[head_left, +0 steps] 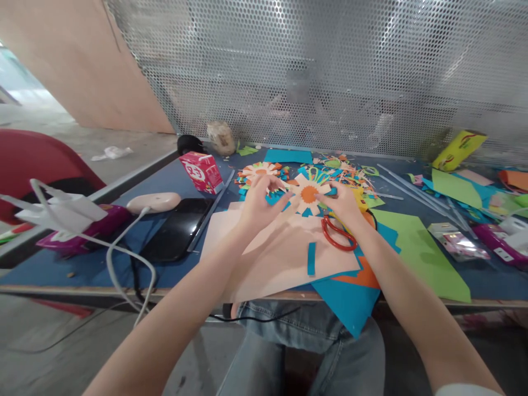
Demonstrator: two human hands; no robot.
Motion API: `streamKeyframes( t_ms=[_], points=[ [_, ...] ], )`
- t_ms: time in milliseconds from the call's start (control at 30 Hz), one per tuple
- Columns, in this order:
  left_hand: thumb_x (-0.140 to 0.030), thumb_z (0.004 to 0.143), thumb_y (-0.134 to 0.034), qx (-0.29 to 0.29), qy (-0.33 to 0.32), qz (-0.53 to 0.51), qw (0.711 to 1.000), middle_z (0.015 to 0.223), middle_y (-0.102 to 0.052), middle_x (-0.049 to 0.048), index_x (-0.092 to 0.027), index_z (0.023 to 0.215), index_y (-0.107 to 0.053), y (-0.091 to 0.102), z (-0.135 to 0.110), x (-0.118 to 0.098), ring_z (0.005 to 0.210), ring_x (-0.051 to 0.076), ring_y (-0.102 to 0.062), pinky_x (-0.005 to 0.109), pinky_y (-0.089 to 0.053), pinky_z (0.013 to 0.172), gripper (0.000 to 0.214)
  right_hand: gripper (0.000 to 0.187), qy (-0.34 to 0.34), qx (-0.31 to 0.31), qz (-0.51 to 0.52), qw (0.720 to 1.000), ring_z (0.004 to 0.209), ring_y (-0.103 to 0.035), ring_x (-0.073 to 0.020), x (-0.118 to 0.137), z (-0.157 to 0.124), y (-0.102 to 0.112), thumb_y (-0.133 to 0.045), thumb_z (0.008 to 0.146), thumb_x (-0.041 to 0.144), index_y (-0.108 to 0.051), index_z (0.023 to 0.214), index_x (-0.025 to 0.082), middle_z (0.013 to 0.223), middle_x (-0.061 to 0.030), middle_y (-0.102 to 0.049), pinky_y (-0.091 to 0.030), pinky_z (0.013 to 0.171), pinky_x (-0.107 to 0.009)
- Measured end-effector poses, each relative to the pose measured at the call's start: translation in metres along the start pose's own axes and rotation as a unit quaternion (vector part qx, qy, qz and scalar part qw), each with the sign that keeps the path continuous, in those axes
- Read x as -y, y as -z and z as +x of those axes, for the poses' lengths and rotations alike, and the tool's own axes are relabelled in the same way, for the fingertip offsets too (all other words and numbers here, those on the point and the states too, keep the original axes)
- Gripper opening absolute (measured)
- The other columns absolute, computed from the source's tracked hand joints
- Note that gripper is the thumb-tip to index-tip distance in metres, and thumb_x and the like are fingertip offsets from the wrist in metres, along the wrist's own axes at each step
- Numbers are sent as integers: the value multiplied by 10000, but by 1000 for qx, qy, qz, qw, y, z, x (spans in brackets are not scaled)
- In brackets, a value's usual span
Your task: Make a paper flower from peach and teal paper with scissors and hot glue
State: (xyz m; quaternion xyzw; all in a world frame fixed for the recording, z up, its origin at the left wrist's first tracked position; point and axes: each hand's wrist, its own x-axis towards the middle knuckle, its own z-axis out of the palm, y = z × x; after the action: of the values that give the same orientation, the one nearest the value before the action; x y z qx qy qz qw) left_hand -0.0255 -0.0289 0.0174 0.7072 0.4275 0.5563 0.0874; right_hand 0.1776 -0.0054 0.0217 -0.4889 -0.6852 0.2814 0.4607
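A paper flower (309, 194) with pale peach and blue petals and a scalloped orange centre is held up above the peach sheets. My right hand (344, 203) grips it by its right side, the thumb near the orange centre. At the flower's left, my left hand (264, 202) has its thumb and fingers apart, with the thumb tip close to a petal; whether they touch is unclear. Behind my left hand lies another paper flower (260, 169), partly covered. Red-handled scissors (339, 235) rest below my right hand, and a blue paper strip (311, 258) lies on the peach paper (264, 258).
On the left are a black phone (178, 230), a pink box (202, 172), a white cable and a purple power strip (82, 231). Paper scraps (350, 175) lie behind the flower. Green paper (421, 253), glue sticks and a yellow tube (458, 149) are on the right.
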Motion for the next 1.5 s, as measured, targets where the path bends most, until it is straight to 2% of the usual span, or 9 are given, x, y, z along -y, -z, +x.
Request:
streamKeyframes(
  t_ms=[67,100,167,267,500,667,1100,1300,1500],
  points=[
    [-329,730,-618,124,-76,8,989,755,-581,25,-190,741,-526,4,-7,-13,757,156,-546,294,-437,727,167,279,-18,-49,6,999,631,-528,-149,-3,4,4,-660,598,394,-527,725,184,710,-2,-573,-429,609,-278],
    [-365,707,-641,225,-105,-2,969,771,-594,24,-194,782,-550,4,-11,-19,761,160,-556,298,-443,742,208,282,-26,-66,6,997,620,-517,-147,-5,5,6,-658,590,400,-522,712,186,695,2,-565,-423,601,-275],
    [-469,579,-727,349,-142,1,926,911,-628,48,-206,897,-588,0,-19,-27,875,208,-569,339,-435,829,436,291,-36,-91,3,995,613,-508,-147,-9,9,10,-655,582,414,-529,719,189,686,4,-565,-416,595,-274],
    [-469,451,-793,412,-155,52,896,1089,-602,93,-195,1009,-600,-9,-28,-28,1018,284,-537,394,-392,921,651,301,-41,-114,-13,993,626,-514,-153,-15,12,13,-657,579,419,-548,741,190,690,3,-580,-417,604,-275],
    [-353,734,-650,447,-203,7,871,1024,-642,43,-237,975,-651,-21,-27,-12,975,202,-572,307,-415,885,268,324,-43,-116,-29,992,671,-538,-168,-17,13,14,-660,581,421,-563,778,184,756,-15,-604,-427,625,-289],
    [-296,846,-515,426,-264,49,864,922,-664,59,-229,914,-685,-25,-28,-8,875,181,-608,301,-422,787,195,281,-24,-93,-13,995,667,-538,-167,-13,12,13,-653,576,411,-549,714,189,731,-11,-599,-430,658,-300],
    [-150,898,-350,404,-289,62,866,1035,-665,80,-178,1062,-612,-34,-33,-17,1045,166,-581,291,-444,944,310,262,-4,-71,-22,997,652,-525,-167,-12,10,12,-629,593,413,-532,705,197,690,-2,-575,-417,613,-280],
    [-99,867,-397,379,-225,57,896,1058,-651,57,-209,1050,-629,-30,-30,-5,1007,146,-590,250,-472,877,315,234,-12,-55,-9,998,586,-489,-141,-10,9,13,-635,615,396,-513,688,210,642,20,-544,-404,578,-268],
    [-192,858,-451,381,-237,81,890,856,-665,53,-229,897,-691,-26,-26,-1,857,174,-620,259,-500,744,246,227,-20,-53,-1,998,595,-502,-141,-7,7,13,-630,619,392,-522,692,206,657,17,-560,-417,582,-267]
  ],
)
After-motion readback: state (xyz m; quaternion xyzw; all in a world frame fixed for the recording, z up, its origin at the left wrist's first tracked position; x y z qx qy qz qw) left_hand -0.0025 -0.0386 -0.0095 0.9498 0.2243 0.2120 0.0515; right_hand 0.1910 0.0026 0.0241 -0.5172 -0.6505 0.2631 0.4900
